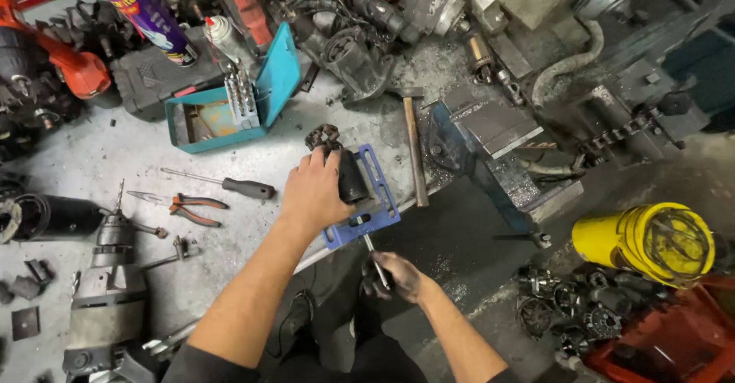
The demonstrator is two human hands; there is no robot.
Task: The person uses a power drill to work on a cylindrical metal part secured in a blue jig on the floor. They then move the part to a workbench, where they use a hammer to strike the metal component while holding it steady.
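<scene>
At desk edge, centre of view: left hand (pixel 312 192) clamps down on a dark, greasy motor-like part (pixel 346 170) seated in a blue puller-type frame (pixel 369 207). Fingers wrapped over the top of the part, closed on it, thumb side toward 9 o'clock. A corroded gear end (pixel 324 135) sticks out of the part at 12 o'clock from the hand.

Right hand (pixel 394 274), at 5 o'clock from the frame and below the desk edge, grips the handle bar (pixel 375 262) of the frame's screw. Fingers closed on the bar, grimy; the bar runs up to the blue frame's near end.

Step in hand, my read: driving the screw by its bar while the left hand steadies the part against twisting. How far the screw is run in, cannot tell.

Next move calls for: steady downward hold from the left hand, a turn of the bar with the right, and a regrip since the desk edge sits close to the bar's swing. The frame overhangs the edge, so it could tip if the left hand eases.

Around it:
- hammer (pixel 414 147) lying at 2 o'clock, just beside the frame
- blue bench vise (pixel 478 149) further at 3 o'clock
- black-handled screwdriver (pixel 227 185) and orange-handled pliers (pixel 184 208) at 9 o'clock, apart from the hand
- open teal drill-bit case (pixel 230 104) at 11 o'clock
- yellow cylinder (pixel 647 241) well off at 4 o'clock, on the floor side
</scene>
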